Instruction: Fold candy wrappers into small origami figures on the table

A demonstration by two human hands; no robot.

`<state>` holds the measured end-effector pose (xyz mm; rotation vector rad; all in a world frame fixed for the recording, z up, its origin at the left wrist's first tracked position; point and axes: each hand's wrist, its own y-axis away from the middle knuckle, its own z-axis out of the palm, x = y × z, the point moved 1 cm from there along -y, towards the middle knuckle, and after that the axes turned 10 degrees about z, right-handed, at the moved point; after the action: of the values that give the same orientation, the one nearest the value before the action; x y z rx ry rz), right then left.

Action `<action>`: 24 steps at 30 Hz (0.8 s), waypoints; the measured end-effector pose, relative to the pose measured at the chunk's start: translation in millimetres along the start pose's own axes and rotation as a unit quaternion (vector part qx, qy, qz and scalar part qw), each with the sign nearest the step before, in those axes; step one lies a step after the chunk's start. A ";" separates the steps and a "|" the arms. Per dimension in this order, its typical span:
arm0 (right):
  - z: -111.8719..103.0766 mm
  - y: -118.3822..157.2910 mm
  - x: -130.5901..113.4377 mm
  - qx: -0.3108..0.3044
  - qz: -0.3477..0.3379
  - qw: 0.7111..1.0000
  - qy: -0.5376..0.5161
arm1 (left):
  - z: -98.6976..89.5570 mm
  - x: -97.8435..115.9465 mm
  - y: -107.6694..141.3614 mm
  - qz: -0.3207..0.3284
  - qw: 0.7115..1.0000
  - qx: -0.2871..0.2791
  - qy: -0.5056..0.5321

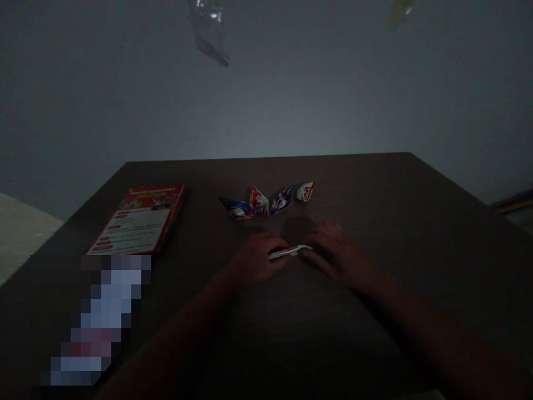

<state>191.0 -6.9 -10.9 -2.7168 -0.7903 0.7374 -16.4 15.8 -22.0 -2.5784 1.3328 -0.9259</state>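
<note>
Head view: between the two bare hands, a thin paper piece [290,251] is held just above or against the table; which of these, I cannot tell. The left hand [257,260] pinches its left end between thumb and fingers, and the right hand [339,254] closes on the other end. It is seen nearly edge-on, printed and pale, and looks flat, so its folding seems unfinished.

Just beyond the hands, four printed pieces are already folded into pointed shapes, in a loose row: a blue one [239,211], a red one [259,202], another blue one [282,201] and a white one [306,192], this last slightly apart. How many folds the held piece lacks does not show.

To the left lies a red-edged book [135,222], with a pixelated patch below it. The table [362,186] is dark and wood-grained, with its far edge near a plain grey wall [291,100]. A clear bag [211,33] hangs there, and pale floor [20,233] shows at left. The light is dim.
</note>
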 end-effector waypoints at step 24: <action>2.5 -1.6 1.0 0.080 -0.058 0.986 -0.132 | 1.2 2.9 -1.5 0.046 0.994 0.079 0.061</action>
<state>189.7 -4.9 -12.9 -2.4382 -0.8934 1.0986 -13.4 14.3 -21.1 -2.3577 1.3351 -1.1378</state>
